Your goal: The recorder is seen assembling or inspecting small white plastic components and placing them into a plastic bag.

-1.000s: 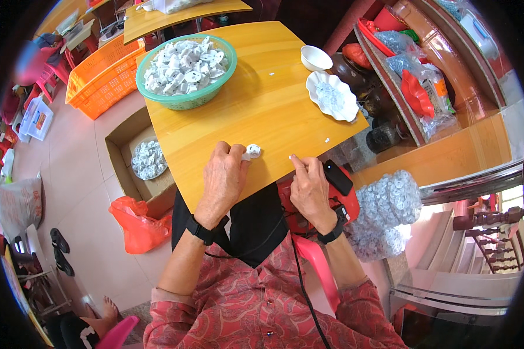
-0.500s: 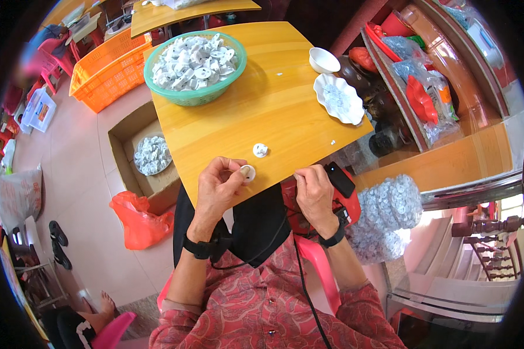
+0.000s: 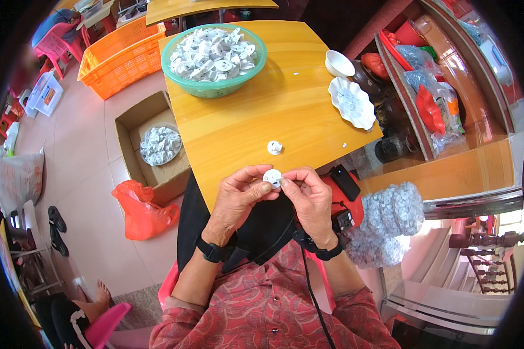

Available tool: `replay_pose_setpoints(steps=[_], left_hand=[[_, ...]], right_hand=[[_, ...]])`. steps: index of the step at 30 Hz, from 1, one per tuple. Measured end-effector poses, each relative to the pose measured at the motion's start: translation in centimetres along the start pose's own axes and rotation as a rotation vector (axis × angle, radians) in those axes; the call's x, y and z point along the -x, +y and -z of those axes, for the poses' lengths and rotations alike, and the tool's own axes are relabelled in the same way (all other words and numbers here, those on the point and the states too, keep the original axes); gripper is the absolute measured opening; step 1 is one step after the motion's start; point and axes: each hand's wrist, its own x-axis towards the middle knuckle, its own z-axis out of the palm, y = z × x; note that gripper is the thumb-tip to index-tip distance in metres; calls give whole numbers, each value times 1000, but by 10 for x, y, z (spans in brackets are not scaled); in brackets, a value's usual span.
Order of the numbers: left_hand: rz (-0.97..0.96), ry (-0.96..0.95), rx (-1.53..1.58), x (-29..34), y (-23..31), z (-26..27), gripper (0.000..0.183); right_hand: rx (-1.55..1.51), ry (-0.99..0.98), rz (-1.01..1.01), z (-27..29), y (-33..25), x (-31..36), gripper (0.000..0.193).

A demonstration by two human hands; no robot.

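Over the near edge of the yellow table, a round white plastic piece with small slots is held between both hands. My left hand pinches its left side with thumb and forefinger. My right hand has its fingertips closed on the right side; whether a tiny part is also in them, I cannot tell. Just beyond the hands lies another white plastic piece. A green basket heaped with similar pieces stands at the far left of the table. At the far right, a scalloped white dish holds small clear bits.
A white bowl stands beside the dish. On the floor to the left are a cardboard box, a red plastic bag and an orange crate. Bags of clear discs and a black phone are on my right.
My right hand has moved left from the table edge to meet my left hand and now grips the white piece too. My left hand has shifted right with the piece. The view has shifted slightly.
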Motion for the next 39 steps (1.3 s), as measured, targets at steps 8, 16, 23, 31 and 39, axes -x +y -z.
replay_pose_setpoints(steps=[8, 16, 23, 31, 39], left_hand=[[-50, -35, -12, 0, -4, 3, 37], [-55, -51, -24, 0, -8, 4, 37], [-87, -47, -70, 2, -5, 0, 38], [-106, -45, -111, 1, -6, 2, 37], [-192, -76, -329, 1, -2, 4, 35]], right_hand=[[686, 35, 337, -4, -11, 3, 8], [697, 31, 354, -4, -9, 4, 12], [690, 12, 336, -4, -9, 3, 13], [714, -8, 361, -5, -13, 1, 14], [743, -48, 327, -3, -13, 0, 14]])
